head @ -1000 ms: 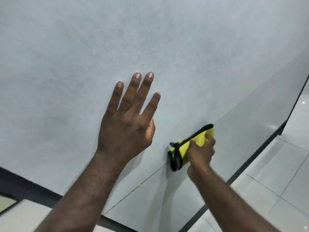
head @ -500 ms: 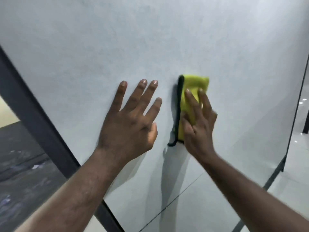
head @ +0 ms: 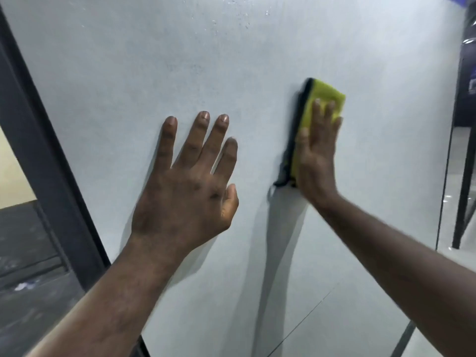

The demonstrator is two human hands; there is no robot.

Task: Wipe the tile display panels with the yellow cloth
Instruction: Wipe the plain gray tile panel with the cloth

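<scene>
At the far left a dark frame (head: 38,150) runs slantwise, cut off at top and bottom; past it a dim floor (head: 23,292) shows only as blur. The left hand (head: 190,186) lies flat on the pale grey tile panel (head: 116,60), fingers spread and straight, its grip wide open and holding nothing; the forearm covers the panel's lower left corner. Small pale specks (head: 231,14) sit high on the panel, too fine to identify. Right of centre, the yellow cloth (head: 324,99), folded, with a black edge on its left side, is pressed against the panel. The right hand (head: 318,155), somewhat blurred, lies flat over it with straight fingers, grip not closed round it; the palm hides the cloth's lower part. A thin seam (head: 309,318) crosses the panel lower right. At the right edge a dark post (head: 463,176) stands beyond the panel, cut off above.
</scene>
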